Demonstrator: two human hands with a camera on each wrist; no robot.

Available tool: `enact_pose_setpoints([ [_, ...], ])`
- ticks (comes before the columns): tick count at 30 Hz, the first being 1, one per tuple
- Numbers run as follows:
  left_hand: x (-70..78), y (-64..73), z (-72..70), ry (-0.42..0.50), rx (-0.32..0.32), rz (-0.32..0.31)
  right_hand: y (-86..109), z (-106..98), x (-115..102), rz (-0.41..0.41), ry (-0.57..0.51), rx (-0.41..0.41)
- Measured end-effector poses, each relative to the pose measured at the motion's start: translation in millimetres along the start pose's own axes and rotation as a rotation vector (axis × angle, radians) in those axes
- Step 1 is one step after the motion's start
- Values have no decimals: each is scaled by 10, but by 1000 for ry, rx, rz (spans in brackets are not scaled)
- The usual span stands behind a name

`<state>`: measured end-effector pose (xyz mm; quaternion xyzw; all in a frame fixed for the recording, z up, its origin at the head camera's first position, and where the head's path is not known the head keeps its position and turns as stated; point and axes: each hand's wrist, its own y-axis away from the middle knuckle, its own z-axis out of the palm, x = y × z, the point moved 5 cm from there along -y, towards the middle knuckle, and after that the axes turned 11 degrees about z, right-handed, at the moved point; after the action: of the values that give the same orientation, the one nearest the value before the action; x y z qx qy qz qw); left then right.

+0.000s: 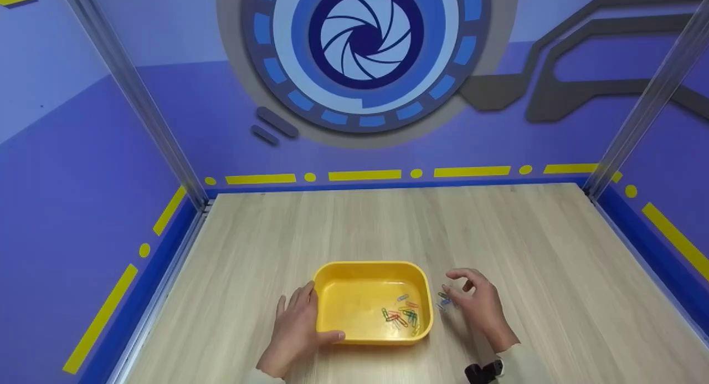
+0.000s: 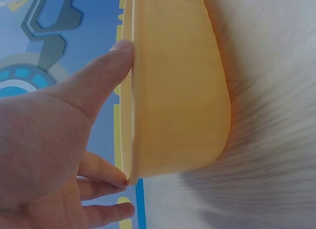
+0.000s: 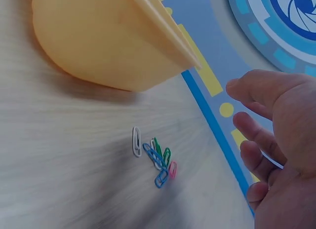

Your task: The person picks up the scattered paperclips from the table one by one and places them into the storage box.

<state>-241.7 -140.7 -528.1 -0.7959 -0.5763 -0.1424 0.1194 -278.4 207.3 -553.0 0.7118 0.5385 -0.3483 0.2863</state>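
Note:
A yellow plastic box (image 1: 354, 303), open at the top, stands on the wooden table. My left hand (image 1: 294, 327) holds it at the near left corner. The left thumb (image 2: 116, 63) lies on the near rim and the fingertips touch the left side. Several coloured paper clips (image 1: 410, 315) lie in the right part of the box. My right hand (image 1: 481, 303) hovers beside the box's right wall, fingers loosely bent and nothing between them. Below it, a small cluster of blue, green, white and pink paper clips (image 3: 155, 152) lies on the table, with one white paper clip (image 3: 137, 141) slightly apart.
The table (image 1: 249, 240) has a light wood grain. Blue-purple printed panels (image 1: 365, 157) rise behind it and at both sides, with metal posts (image 1: 138, 96) at the back corners. A black watch-like band (image 1: 483, 372) is on the right wrist.

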Motion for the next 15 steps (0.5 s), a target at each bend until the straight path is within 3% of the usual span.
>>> enact_pose_setpoints([
  [15, -5, -3, 0, 18, -5, -7, 12, 95, 231, 95, 34, -33],
])
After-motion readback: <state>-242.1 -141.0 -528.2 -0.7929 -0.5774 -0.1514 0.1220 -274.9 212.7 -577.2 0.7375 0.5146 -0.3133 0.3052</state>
